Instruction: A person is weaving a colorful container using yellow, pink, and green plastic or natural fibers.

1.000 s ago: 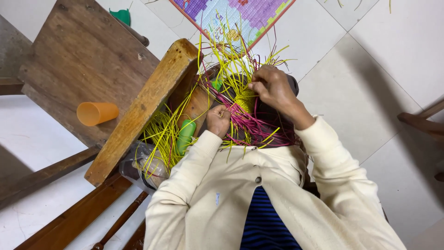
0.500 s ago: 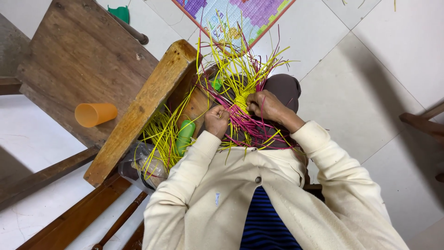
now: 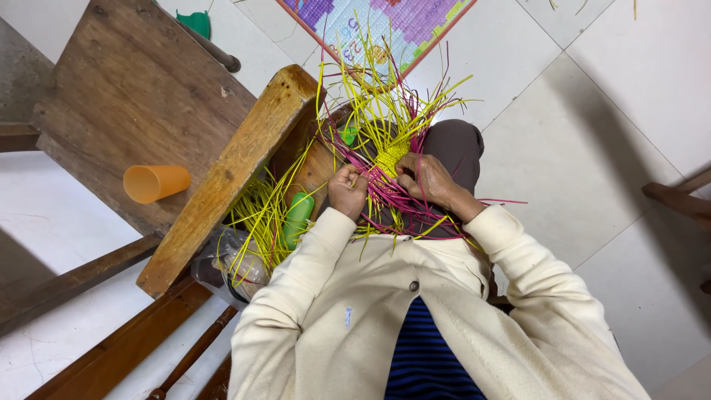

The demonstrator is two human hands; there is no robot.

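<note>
A half-woven piece of yellow and magenta plastic strips (image 3: 390,158) lies on my lap, its loose ends fanning outward. My left hand (image 3: 346,191) is closed on strips at the piece's left side. My right hand (image 3: 424,178) pinches strips on its right side, just beside the woven yellow patch. Both cream sleeves reach forward from the bottom of the view. A bundle of loose yellow strips (image 3: 261,215) hangs to the left beside a green bottle (image 3: 297,218).
A tilted wooden bench (image 3: 229,174) stands close on the left with an orange cup (image 3: 154,183) lying on the wooden board (image 3: 133,96) behind it. A colourful mat (image 3: 374,26) lies ahead on the white tiled floor. A clear plastic bag (image 3: 233,259) sits by my left elbow.
My right hand has come down and left, from the far edge of the piece to the woven patch close to my left hand. The left hand has stayed put.
</note>
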